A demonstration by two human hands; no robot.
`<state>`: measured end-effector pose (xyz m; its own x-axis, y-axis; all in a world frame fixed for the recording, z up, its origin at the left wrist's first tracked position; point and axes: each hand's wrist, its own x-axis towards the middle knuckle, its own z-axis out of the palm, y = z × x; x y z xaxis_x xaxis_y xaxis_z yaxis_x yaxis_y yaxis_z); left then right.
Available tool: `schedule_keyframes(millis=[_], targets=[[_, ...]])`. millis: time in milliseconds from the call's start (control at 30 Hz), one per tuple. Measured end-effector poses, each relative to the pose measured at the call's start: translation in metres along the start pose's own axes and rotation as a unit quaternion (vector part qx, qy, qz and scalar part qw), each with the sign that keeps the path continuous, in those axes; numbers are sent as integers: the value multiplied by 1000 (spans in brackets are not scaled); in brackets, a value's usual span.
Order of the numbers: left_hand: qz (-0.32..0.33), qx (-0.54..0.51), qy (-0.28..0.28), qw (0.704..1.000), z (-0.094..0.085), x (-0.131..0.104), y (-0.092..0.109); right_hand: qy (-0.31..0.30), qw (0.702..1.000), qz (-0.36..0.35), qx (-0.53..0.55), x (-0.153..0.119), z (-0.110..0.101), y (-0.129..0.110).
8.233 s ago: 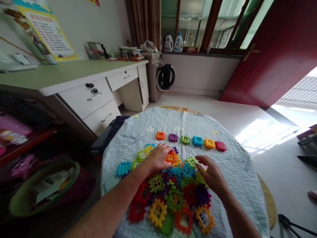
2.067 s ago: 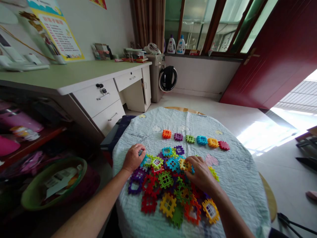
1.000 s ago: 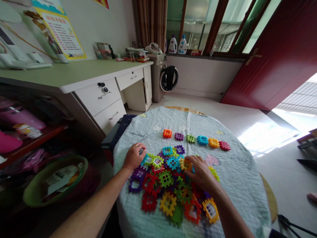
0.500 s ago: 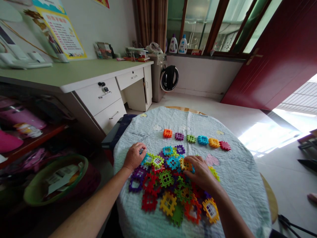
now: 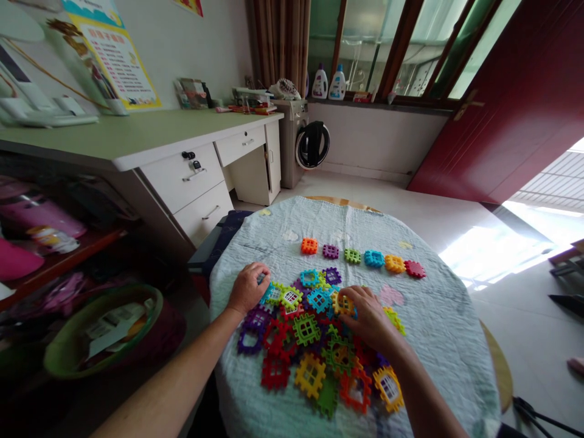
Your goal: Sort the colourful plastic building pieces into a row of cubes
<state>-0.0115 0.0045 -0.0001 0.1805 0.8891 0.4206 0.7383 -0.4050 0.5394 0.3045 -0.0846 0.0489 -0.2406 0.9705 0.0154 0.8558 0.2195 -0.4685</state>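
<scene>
A pile of interlocking plastic blocks (image 5: 306,329), many with window grids, covers the near middle of the round table. My left hand (image 5: 249,288) is at the pile's left edge, its fingers curled in beside a light-blue block (image 5: 268,294); what lies inside them is hidden. On the right, my right hand (image 5: 367,311) bends over the pile with its fingers and thumb closed about a yellow window block (image 5: 340,303). Part of a blue block shows under that palm. Beyond the pile runs a row of several blocks, from an orange one (image 5: 309,246) to a red one (image 5: 415,269).
A pale patterned cloth (image 5: 438,340) covers the table. Left of it stand a desk with drawers (image 5: 187,182) and a green-rimmed basket (image 5: 59,362). A washing machine (image 5: 292,143) with its door ajar is at the back, and a red door (image 5: 483,115) at the right.
</scene>
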Motion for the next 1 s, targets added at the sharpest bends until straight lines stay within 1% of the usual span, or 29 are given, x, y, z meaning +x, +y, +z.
schedule_keyframes(millis=[67,133,200,267,300,367,400,467,533,633,833,1000], targets=[[2,-1,1,1000,0,0,0,15,1000,0,-1,0,-3,3],[2,-1,4,1000,0,0,0,52,999,6,-7,-1,-8,13],[2,0,6,1000,1,0,-1,105,994,23,-20,-1,-15,33],[4,2,4,1000,2,0,-3,157,986,53,-36,-1,-21,60],[4,2,2,1000,2,0,-4,175,981,70,-49,-1,-23,74],[4,4,-5,1000,3,0,-5,190,973,108,-72,1,-23,99],[3,4,-8,1000,3,0,-5,188,970,129,-85,2,-21,108],[2,4,-8,1000,3,0,-6,170,964,172,-109,3,-16,118],[4,3,-6,1000,2,0,-5,138,960,208,-128,4,-11,121],[8,2,-3,1000,2,0,-5,96,957,235,-140,4,-9,119],[12,5,-1,1000,2,0,-6,63,961,222,-150,5,-23,112],[14,4,4,1000,3,0,-7,4,962,211,-172,14,-31,107]])
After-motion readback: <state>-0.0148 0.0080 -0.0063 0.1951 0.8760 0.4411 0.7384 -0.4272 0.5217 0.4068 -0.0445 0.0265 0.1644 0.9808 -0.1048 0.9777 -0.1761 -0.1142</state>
